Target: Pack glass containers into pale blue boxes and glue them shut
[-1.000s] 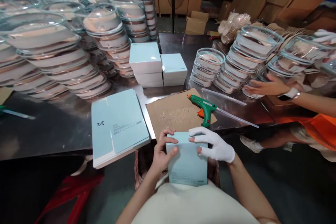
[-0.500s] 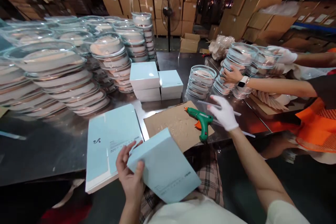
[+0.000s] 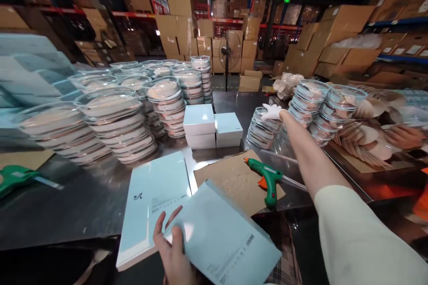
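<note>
My left hand (image 3: 175,245) grips a light blue box (image 3: 227,236) by its upper left side, thumb on top and fingers partly hidden. My right hand (image 3: 272,111), in a white glove, reaches forward with its fingers spread at the top of a short stack of round clear-rimmed dishes (image 3: 262,131). Whether it touches the top dish I cannot tell. Beneath and left of the held box lies a flat light blue box (image 3: 157,200) with a handwritten mark. A green glue gun (image 3: 266,177) rests on a cardboard sheet (image 3: 230,178).
Tall stacks of dishes (image 3: 115,127) fill the left of the dark table. Small boxes (image 3: 200,127) stand in the middle. More dish stacks (image 3: 339,113) are on the right, beside a co-worker's blurred hand (image 3: 406,137). Another green glue gun (image 3: 16,178) lies at far left.
My right hand has moved forward from beside the glue gun to the short dish stack. My left hand still holds the box. The co-worker's arms have left the right-hand stacks. The view has tilted up.
</note>
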Demonstrator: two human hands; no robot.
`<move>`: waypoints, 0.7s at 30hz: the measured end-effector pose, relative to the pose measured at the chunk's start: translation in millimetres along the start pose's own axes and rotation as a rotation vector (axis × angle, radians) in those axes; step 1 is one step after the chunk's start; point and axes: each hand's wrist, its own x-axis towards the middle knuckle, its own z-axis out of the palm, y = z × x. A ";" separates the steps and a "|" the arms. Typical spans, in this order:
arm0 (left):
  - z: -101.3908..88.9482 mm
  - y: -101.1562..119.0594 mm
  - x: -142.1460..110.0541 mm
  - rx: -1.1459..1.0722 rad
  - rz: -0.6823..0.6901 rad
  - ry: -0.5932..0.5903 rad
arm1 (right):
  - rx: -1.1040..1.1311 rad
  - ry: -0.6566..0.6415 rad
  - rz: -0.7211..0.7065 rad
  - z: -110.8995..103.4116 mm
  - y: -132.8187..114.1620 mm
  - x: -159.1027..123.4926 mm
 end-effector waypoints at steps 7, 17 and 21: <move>8.5 11.3 -0.4 -0.098 -0.138 0.129 | -0.190 0.258 0.011 -5.1 4.6 -61.7; 25.6 19.7 -12.3 -0.147 -0.012 0.127 | -0.276 0.490 0.008 9.3 40.9 -145.4; 16.8 21.4 -19.2 -0.143 -0.008 0.154 | -0.349 0.333 0.028 43.9 85.7 -170.9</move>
